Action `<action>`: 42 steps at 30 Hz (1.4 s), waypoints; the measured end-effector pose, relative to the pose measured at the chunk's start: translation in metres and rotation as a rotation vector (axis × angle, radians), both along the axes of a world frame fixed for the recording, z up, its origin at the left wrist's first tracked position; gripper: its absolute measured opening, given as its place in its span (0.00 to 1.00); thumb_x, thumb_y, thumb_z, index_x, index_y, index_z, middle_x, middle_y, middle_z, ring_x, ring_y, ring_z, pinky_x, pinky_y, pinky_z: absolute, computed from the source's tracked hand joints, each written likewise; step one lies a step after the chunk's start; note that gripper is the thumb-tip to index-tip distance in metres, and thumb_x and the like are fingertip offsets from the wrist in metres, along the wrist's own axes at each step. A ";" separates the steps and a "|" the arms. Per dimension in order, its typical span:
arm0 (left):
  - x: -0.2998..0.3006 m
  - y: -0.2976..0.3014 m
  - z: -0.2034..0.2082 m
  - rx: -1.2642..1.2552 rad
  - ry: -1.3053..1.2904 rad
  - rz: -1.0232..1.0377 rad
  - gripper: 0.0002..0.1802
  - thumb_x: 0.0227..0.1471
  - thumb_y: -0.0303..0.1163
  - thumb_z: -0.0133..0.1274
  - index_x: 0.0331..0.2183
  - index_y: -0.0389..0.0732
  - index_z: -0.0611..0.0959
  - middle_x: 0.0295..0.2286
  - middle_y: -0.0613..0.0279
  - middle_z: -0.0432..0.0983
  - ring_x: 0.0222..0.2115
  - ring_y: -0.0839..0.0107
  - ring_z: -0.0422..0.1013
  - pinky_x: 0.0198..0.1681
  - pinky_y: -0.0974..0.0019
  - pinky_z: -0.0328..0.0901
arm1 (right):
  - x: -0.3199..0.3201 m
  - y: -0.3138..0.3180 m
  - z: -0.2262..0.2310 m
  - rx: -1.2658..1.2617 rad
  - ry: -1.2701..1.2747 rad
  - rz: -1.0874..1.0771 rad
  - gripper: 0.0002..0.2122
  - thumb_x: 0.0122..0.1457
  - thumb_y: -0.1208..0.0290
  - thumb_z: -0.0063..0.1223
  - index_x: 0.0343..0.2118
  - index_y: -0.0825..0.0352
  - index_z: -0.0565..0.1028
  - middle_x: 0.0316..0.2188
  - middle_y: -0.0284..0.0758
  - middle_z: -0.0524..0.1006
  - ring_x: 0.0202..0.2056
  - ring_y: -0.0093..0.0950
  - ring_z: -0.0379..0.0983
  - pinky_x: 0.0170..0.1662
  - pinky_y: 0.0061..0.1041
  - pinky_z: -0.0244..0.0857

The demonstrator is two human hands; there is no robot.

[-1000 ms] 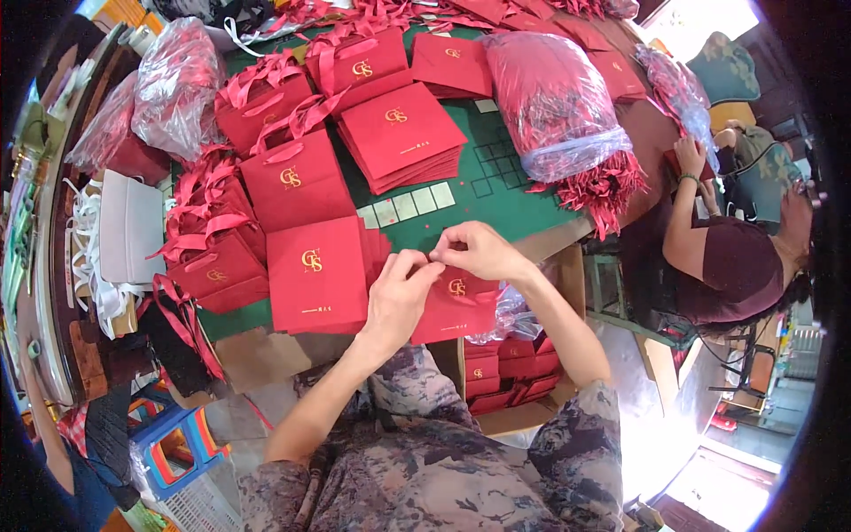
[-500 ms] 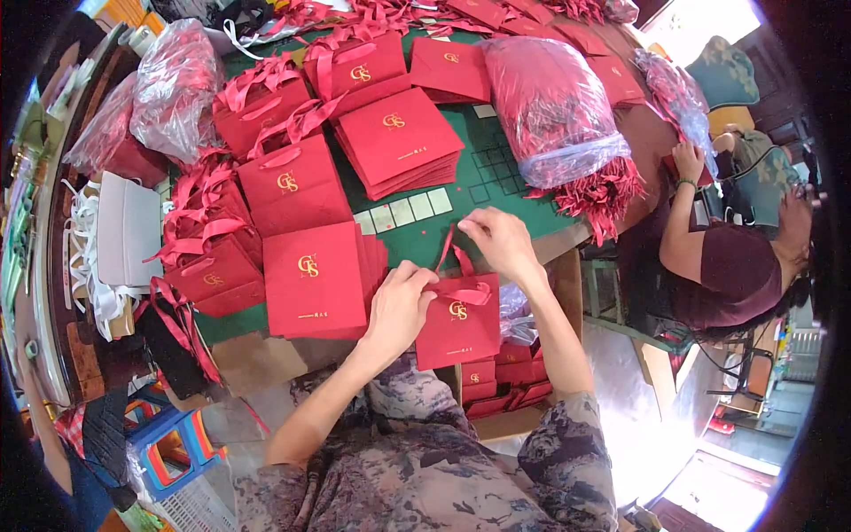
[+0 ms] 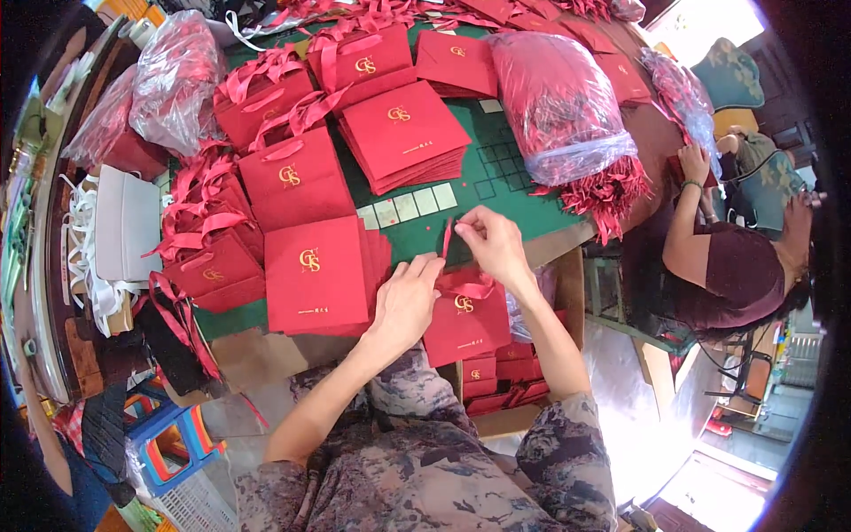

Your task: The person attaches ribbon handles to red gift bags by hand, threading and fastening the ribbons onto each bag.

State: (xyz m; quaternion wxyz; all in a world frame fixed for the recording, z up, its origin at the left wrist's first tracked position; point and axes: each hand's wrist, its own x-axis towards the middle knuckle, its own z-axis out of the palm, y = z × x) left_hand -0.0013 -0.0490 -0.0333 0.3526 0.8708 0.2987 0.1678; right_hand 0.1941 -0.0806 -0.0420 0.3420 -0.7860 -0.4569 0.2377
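Note:
A small red paper gift bag [image 3: 467, 321] with a gold emblem stands upright in front of me at the table's near edge. My left hand [image 3: 405, 301] grips its top edge on the left side. My right hand [image 3: 492, 244] pinches a red ribbon handle [image 3: 447, 238] and holds it up above the bag's mouth. Another ribbon loop lies across the bag's top. A flat red bag [image 3: 316, 275] lies just left of my left hand on the green table mat [image 3: 496, 168].
Stacks of flat red bags [image 3: 403, 133] and finished bags with ribbon handles [image 3: 288, 173] cover the mat. Clear plastic sacks of red ribbons [image 3: 563, 106] lie at the right. A cardboard box [image 3: 567, 293] of bags sits below. A seated person [image 3: 736, 266] works at the right.
The small bag has gone from lying at the table edge to standing upright in front of me. My right hand has pulled the ribbon end up above it.

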 end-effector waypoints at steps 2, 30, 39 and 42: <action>0.001 0.001 -0.004 0.043 0.002 -0.039 0.23 0.45 0.20 0.58 0.47 0.36 0.77 0.48 0.53 0.74 0.42 0.51 0.71 0.45 0.55 0.70 | 0.004 0.003 -0.002 0.002 0.048 -0.004 0.08 0.55 0.69 0.62 0.32 0.69 0.79 0.24 0.41 0.81 0.27 0.35 0.80 0.33 0.31 0.71; 0.003 -0.001 -0.016 0.207 0.116 -0.123 0.29 0.43 0.21 0.55 0.51 0.34 0.75 0.48 0.50 0.74 0.41 0.53 0.72 0.42 0.56 0.71 | -0.019 0.038 0.003 -0.057 -0.175 0.080 0.09 0.47 0.68 0.65 0.24 0.70 0.81 0.22 0.43 0.80 0.27 0.39 0.79 0.33 0.34 0.71; -0.001 -0.015 -0.017 -0.235 -0.088 0.186 0.47 0.37 0.29 0.72 0.57 0.38 0.64 0.45 0.49 0.71 0.36 0.58 0.73 0.41 0.60 0.70 | -0.001 0.012 0.021 0.195 0.521 0.015 0.08 0.59 0.69 0.61 0.33 0.70 0.78 0.25 0.27 0.77 0.25 0.13 0.70 0.24 0.15 0.65; 0.002 -0.023 -0.024 -0.263 -0.168 0.115 0.47 0.39 0.28 0.71 0.57 0.37 0.64 0.46 0.51 0.71 0.41 0.63 0.73 0.45 0.63 0.69 | -0.001 0.002 0.027 0.245 0.537 0.006 0.06 0.61 0.70 0.60 0.34 0.67 0.76 0.25 0.24 0.76 0.23 0.11 0.67 0.24 0.13 0.61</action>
